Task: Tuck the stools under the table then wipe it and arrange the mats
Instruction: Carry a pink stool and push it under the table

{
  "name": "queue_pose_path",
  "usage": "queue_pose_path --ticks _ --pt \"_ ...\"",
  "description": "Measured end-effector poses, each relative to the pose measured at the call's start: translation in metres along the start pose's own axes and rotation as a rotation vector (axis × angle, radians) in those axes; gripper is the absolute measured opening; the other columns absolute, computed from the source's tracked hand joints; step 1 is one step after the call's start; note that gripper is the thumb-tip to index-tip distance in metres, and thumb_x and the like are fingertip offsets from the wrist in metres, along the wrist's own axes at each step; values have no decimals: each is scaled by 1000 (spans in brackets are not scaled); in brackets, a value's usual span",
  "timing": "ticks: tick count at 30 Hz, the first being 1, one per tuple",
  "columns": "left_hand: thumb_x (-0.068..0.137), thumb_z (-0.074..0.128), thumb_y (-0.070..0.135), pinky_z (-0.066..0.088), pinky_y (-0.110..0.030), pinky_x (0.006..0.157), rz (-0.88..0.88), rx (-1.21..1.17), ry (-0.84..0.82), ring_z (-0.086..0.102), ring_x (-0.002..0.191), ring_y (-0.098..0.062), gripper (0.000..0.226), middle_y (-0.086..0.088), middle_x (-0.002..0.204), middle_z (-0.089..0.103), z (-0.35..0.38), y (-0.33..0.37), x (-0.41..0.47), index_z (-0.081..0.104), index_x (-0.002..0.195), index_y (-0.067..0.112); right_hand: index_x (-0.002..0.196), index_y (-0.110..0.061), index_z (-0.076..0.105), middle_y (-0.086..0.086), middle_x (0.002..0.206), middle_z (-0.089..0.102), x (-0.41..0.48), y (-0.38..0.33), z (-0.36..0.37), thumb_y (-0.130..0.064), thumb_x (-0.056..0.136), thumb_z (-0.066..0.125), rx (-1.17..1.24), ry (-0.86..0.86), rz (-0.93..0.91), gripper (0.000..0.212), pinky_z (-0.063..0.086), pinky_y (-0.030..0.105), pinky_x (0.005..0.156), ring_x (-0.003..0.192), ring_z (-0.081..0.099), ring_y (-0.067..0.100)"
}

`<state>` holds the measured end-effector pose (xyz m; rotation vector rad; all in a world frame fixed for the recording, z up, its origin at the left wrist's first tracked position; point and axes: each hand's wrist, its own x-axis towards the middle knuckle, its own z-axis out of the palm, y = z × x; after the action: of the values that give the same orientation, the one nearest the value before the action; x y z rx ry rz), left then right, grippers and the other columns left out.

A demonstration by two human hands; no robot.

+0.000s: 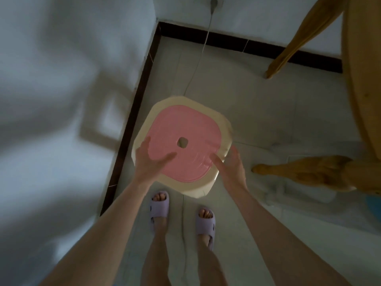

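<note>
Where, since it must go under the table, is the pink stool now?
Head view, centre: the pink stool is by the wall corner, between the left hand and right hand, with the wooden table to its right.

The square plastic stool (185, 124) has a pink seat marked with fine concentric ridges, framed by a cream rim. The tiled floor (247, 100) is pale greyish white with thin grout lines, edged by a black skirting band (132, 112) below white walls (51, 58). The open-toed slippers (159, 207) are lilac. The wooden table (358, 79) is honey yellow, and the thin cable (204, 44) is grey.
</note>
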<state>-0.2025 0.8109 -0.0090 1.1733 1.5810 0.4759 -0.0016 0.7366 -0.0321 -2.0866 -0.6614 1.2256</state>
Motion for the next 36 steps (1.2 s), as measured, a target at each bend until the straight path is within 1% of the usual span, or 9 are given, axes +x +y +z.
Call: queue_pose_path --ticks 3,6,10,14,16,21,27,31,36 --pt "52 79 55 47 -46 96 41 157 -58 49 124 -26 105 -8 133 51 -7 -6 24 37 138 11 142 -32 33 -11 133 49 7 7 12 -54 75 70 20 58 -3 80 40 38 97 123 46 14" --pt "59 82 56 29 -53 110 12 373 -48 28 138 -31 116 -11 149 31 -12 -21 50 19 147 15 143 -38 26 -20 119 43 13 14 27 -51 75 71 40 134 59 82 31 29 86 111 42 7" --pt "64 79 53 14 -56 113 -40 483 -8 7 144 -29 120 -3 158 7 -19 -38 79 0 151 28 147 -37 17 -8 143 43 23 22 45 -57 67 64 95 190 130 95 41 34 94 125 46 20" --pt "63 85 39 28 -51 110 -22 316 -81 27 138 -24 119 0 151 27 -27 -42 98 8 151 23 149 -39 6 0 148 39 31 29 58 -51 75 67 104 235 195 96 41 48 102 130 44 28" --pt "60 87 37 34 -43 103 8 259 -132 36 127 -16 117 10 138 36 -30 -43 104 13 150 24 149 -39 2 0 151 35 35 32 63 -48 80 68 100 267 211 96 39 44 103 132 41 29" --pt "44 85 51 43 -54 99 -33 192 -232 47 122 -22 119 5 135 47 -38 -39 114 24 145 34 150 -34 4 -3 152 32 40 34 66 -48 78 70 77 317 192 98 34 40 102 134 38 28" --pt "46 86 42 47 -39 86 -38 148 -256 50 105 -12 103 17 112 49 -41 -34 119 35 135 33 147 -39 19 -11 127 50 35 26 62 -44 77 72 169 333 182 88 43 37 89 116 51 22" --pt "45 86 42 49 -35 84 -14 119 -298 54 105 -10 91 14 113 54 -45 -14 121 40 123 38 146 -39 21 -11 126 52 30 9 53 -45 77 72 186 365 185 86 45 42 93 115 52 22" --pt "43 87 43 49 -39 89 24 74 -334 54 107 -10 97 17 115 54 -53 29 127 40 128 39 149 -38 16 -7 137 49 27 -26 36 -50 75 72 194 400 172 94 42 49 100 122 50 25"
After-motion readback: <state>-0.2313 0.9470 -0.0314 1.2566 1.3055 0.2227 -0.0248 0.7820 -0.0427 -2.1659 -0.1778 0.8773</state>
